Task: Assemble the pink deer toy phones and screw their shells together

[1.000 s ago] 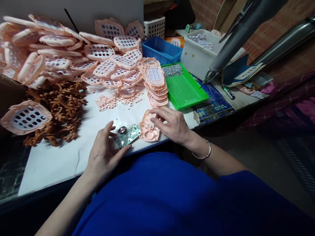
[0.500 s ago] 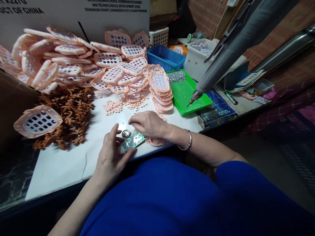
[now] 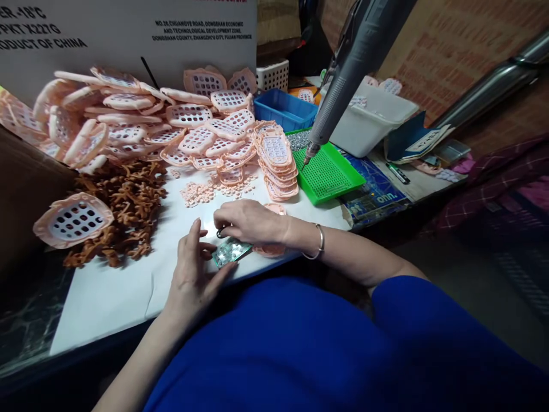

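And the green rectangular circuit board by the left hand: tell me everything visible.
The green rectangular circuit board has a glossy face with pale, shiny patches; finer details are indistinct. It lies slantwise near the front edge of the white tabletop, its right end beside a peach plastic shell. The left hand brackets its left end, seemingly touching it; the right hand hides part of its far side.
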`<state>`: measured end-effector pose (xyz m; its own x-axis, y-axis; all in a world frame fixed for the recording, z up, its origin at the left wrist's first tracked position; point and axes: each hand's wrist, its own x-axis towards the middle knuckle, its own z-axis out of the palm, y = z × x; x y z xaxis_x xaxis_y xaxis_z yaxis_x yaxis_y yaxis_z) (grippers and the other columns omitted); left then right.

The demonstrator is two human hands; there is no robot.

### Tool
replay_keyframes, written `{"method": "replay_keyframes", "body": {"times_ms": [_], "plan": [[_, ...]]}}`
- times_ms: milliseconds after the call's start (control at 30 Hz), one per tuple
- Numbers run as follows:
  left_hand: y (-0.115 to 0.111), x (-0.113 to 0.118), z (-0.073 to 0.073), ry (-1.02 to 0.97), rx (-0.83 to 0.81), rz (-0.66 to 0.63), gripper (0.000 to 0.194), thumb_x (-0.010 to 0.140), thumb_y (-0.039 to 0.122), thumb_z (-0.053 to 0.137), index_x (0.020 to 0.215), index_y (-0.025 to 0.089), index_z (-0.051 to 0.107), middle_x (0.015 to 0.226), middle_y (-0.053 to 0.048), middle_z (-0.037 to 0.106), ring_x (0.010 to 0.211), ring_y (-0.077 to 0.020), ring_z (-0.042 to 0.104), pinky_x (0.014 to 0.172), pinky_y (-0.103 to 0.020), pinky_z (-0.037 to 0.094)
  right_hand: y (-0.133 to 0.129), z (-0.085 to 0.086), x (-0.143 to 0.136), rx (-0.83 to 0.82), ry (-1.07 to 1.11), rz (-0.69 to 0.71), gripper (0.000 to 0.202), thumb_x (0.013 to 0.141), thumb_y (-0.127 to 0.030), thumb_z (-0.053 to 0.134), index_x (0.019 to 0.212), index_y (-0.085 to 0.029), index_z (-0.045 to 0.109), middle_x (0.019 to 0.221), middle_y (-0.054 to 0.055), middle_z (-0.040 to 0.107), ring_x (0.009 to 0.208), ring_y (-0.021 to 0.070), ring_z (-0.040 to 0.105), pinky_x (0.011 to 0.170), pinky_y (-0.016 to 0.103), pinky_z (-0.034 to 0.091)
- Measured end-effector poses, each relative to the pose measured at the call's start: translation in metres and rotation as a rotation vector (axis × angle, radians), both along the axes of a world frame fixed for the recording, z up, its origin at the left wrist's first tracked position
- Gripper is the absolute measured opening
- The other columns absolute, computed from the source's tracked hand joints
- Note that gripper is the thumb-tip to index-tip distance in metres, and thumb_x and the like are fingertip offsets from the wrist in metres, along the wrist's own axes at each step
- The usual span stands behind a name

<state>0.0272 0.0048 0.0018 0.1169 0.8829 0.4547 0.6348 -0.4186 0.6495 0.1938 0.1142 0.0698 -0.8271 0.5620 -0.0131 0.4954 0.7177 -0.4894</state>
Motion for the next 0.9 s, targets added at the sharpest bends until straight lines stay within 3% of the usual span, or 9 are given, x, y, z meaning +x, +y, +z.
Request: {"method": "replay_keyframes", "body": {"times_ms": [167,300,433,567,700,900], "plan": [[-0.001,0.002,0.003,0.043,0.028,0.025,0.088,0.088,0.033,0.068,0.158,0.043,0.017,0.114,-0.006,0.05,0.079,-0.0174,0.061,0.068,-0.037,0.061,0.0,-0.01,0.052,-0.072,0.45,-0.141,0.006,0.089,-0.013,0.061,0.085,-0.015,0.063,0.085,0.002,0.068,0.078,0.011,0.061,0.076,0.025,0.048],[-0.001,0.002,0.008,0.068,0.046,0.006,0.084,0.09,0.035,0.066,0.158,0.045,0.017,0.114,-0.007,0.049,0.079,-0.0185,0.062,0.068,-0.038,0.062,-0.005,-0.024,0.087,-0.071,0.6,-0.251,0.008,0.089,-0.016,0.056,0.088,-0.017,0.064,0.09,0.003,0.073,0.083,0.0118,0.068,0.08,0.027,0.055],[0.0,0.0,0.011,0.099,0.015,0.015,0.083,0.09,0.04,0.065,0.158,0.043,0.019,0.116,-0.009,0.049,0.077,-0.0208,0.063,0.064,-0.041,0.062,-0.01,-0.043,0.103,-0.006,0.638,-0.301,0.009,0.087,-0.015,0.056,0.087,-0.018,0.064,0.095,0.004,0.075,0.091,0.014,0.071,0.087,0.031,0.058],[0.002,-0.002,0.011,0.178,-0.032,-0.03,0.086,0.088,0.044,0.067,0.159,0.041,0.018,0.117,-0.011,0.051,0.081,-0.0243,0.065,0.066,-0.043,0.062,-0.014,-0.056,0.11,0.033,0.635,-0.3,0.015,0.083,-0.006,0.053,0.086,-0.018,0.062,0.094,0.004,0.074,0.09,0.0134,0.071,0.084,0.029,0.058],[0.004,-0.002,0.013,0.19,-0.046,-0.05,0.08,0.089,0.045,0.065,0.158,0.036,0.025,0.115,-0.011,0.055,0.084,-0.026,0.065,0.07,-0.044,0.061,-0.017,-0.059,0.112,0.041,0.59,-0.282,0.019,0.083,-0.002,0.051,0.086,-0.019,0.061,0.102,0.006,0.074,0.101,0.0152,0.07,0.091,0.032,0.057],[0.012,-0.004,0.012,0.199,-0.125,-0.036,0.082,0.084,0.052,0.066,0.155,0.029,0.032,0.099,-0.007,0.064,0.072,-0.0232,0.062,0.064,-0.039,0.057,-0.019,-0.062,0.115,0.145,0.513,-0.265,0.028,0.087,0.001,0.043,0.087,-0.019,0.063,0.112,0.008,0.071,0.111,0.0156,0.066,0.096,0.034,0.056]]}}
